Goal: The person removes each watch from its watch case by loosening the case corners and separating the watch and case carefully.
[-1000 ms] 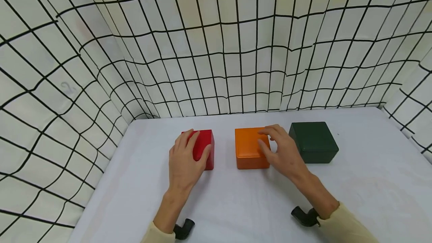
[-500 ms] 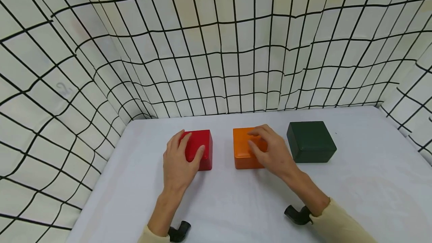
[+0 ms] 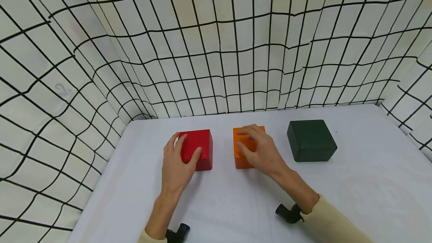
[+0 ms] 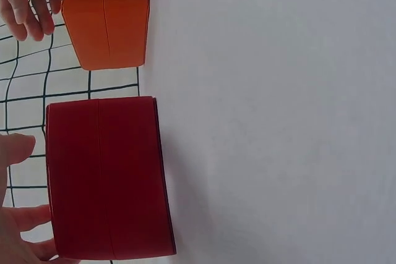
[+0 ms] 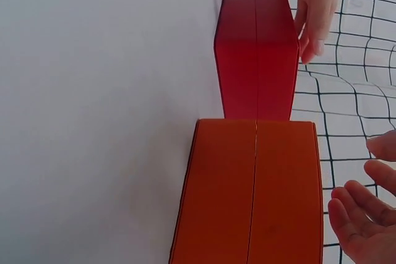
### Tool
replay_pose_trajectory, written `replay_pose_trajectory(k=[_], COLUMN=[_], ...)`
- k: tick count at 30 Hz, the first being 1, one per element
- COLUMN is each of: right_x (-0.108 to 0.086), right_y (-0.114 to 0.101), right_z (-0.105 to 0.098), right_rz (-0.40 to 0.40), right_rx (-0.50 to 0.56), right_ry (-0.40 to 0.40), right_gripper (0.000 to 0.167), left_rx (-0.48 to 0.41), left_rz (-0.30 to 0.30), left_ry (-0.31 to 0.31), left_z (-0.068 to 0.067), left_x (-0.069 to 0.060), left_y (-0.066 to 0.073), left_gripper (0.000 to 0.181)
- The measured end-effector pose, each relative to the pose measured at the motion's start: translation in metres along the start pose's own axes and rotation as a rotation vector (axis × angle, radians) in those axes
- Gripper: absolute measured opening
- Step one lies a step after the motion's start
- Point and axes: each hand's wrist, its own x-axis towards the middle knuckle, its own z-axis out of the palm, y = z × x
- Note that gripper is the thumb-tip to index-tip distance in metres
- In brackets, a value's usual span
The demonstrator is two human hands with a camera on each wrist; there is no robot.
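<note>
On the white surface a red box point(image 3: 197, 147) stands at the left, an orange box point(image 3: 241, 153) in the middle and a dark green box point(image 3: 312, 140) at the right. My left hand point(image 3: 177, 168) is over the red box's left side, fingers spread and loosely bent; contact cannot be told. Above the orange box hovers my right hand point(image 3: 264, 153), fingers slightly curved, nothing between them. In the right wrist view the right hand point(image 5: 365, 214) is beside the orange box point(image 5: 250, 196), with a gap. The left wrist view shows the red box point(image 4: 108, 177) near the left fingertips.
A black grid net point(image 3: 219, 51) hangs over white cloth behind and at both sides of the white table point(image 3: 222, 213). Black curved pieces are at both wrists, one by the left point(image 3: 179, 232) and one by the right point(image 3: 289, 213).
My right hand has moved left across the orange box, away from the green one. The left hand has shifted slightly left over the red box. The boxes stay in place.
</note>
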Motion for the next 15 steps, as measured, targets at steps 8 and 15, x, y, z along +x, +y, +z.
replay_pose_trajectory(k=[8,15], right_x=[0.003,0.007], right_y=[-0.004,-0.011], right_z=[0.010,0.019], right_rz=[-0.010,-0.022], right_rx=[0.011,0.009], right_ry=[-0.025,-0.053], right_gripper=[0.029,0.030], left_rx=[-0.053,-0.121], left_rz=[-0.030,-0.078], left_ry=[-0.040,-0.058], left_z=[-0.002,-0.004], left_x=[-0.001,-0.001], left_y=[-0.004,-0.008], left_gripper=[0.077,0.092])
